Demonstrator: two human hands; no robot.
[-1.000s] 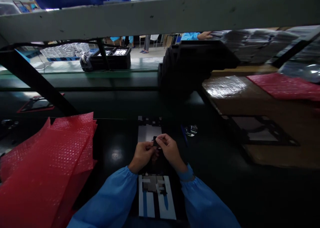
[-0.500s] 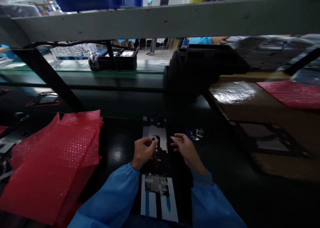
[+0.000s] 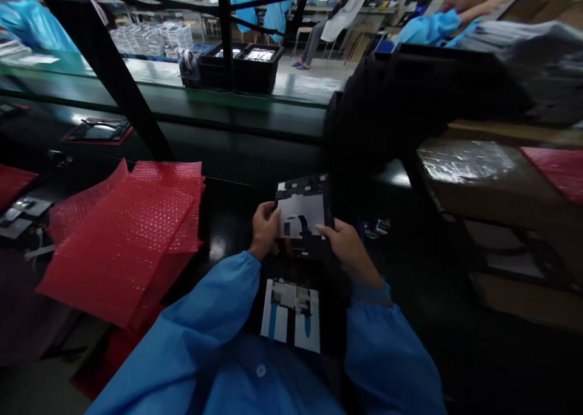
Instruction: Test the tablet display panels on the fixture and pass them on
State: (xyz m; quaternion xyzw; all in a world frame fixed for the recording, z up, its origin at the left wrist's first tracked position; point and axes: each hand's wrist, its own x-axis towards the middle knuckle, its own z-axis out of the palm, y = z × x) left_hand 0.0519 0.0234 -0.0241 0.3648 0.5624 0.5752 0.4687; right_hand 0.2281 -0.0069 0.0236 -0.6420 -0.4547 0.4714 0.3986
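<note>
Watching the head cam from my remote station, here's the picture. Closest in are the blue sleeves, left (image 3: 204, 305) and right (image 3: 387, 354), gathered at the wrists. Both hands are gripping the same thing: the left hand (image 3: 266, 231) wraps the left edge and the right hand (image 3: 348, 251) pinches the lower right corner of a black sheet with white and grey patches (image 3: 303, 211). It's lifted off the bench (image 3: 230, 220) and tilted up toward the camera. My guess is that holding it by the edges keeps the fingers off the face of it and gives a clear look.

Right below it, a second patterned sheet (image 3: 290, 315) lies flat near the front of the bench, squared up, probably to keep it within easy reach. Off to the left sits a loose pile of red bubble wrap (image 3: 122, 233), and a dark stack (image 3: 387, 111) looms at the back right. Farther off, there's a black crate (image 3: 241, 68) beyond the bench, and a co-worker's blue-sleeved arm (image 3: 428, 29) reaches across the top right.
</note>
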